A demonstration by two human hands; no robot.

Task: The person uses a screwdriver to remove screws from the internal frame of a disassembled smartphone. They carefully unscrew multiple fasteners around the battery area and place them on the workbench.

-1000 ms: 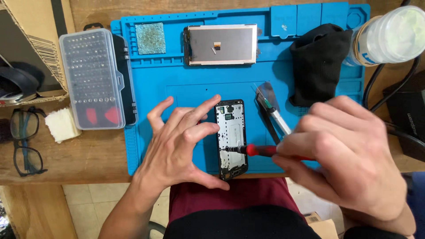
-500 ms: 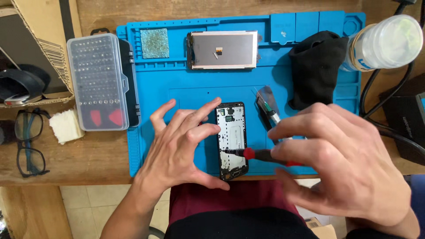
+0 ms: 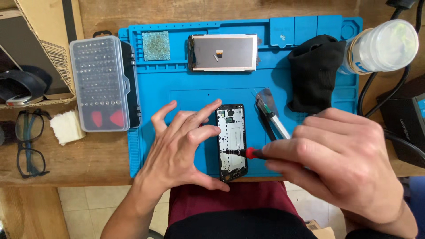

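Observation:
An opened black phone frame (image 3: 232, 137) lies upright near the front edge of the blue work mat (image 3: 186, 84). My left hand (image 3: 179, 148) steadies it, fingertips and thumb pressed against its left side. My right hand (image 3: 341, 159) grips a small screwdriver with a red collar (image 3: 248, 153); its tip rests on the phone's inside, just below the middle. The removed screen panel (image 3: 223, 52) lies face down at the mat's back.
A clear plastic bit case (image 3: 101, 84) stands at the mat's left edge. Tweezers (image 3: 268, 121) and a black cloth (image 3: 314, 73) lie right of the phone. A clear bottle (image 3: 383, 46), cables, a cardboard box (image 3: 40, 40) and glasses (image 3: 28, 144) surround the mat.
My right hand has shifted slightly left with the screwdriver, bringing its tip onto the phone's inside. My left hand has held its grip on the phone.

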